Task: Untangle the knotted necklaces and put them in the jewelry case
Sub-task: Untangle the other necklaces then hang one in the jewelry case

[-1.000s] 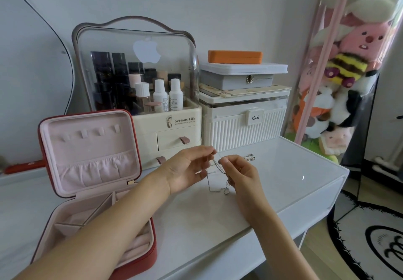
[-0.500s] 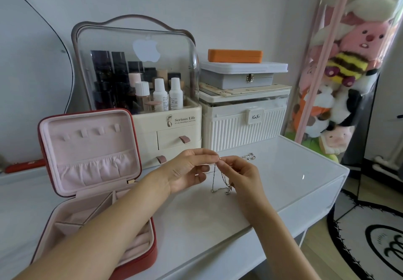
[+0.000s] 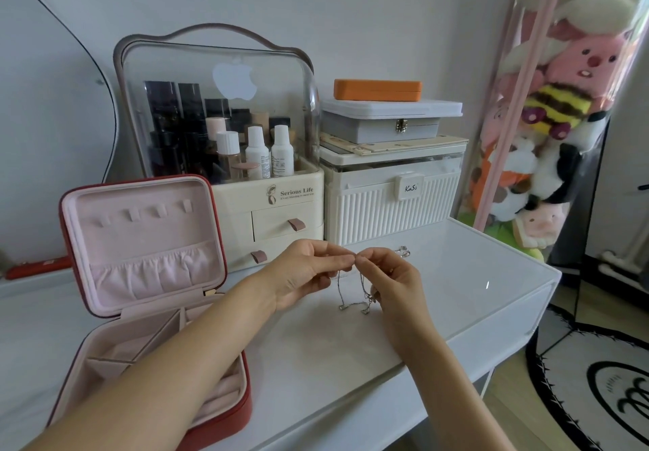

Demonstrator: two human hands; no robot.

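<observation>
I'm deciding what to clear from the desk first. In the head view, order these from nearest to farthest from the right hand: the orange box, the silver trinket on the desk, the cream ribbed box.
From the right hand:
1. Silver trinket, just behind it.
2. Cream ribbed box, behind, against the wall.
3. Orange box, topping the stack.

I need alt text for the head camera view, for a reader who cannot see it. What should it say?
Two hands, the left hand and the right hand, pinch a thin silver necklace between them above a white table, its ends hanging down. An open red jewelry case with pink lining stands to the left; a cosmetics organizer and stacked boxes stand behind.
</observation>
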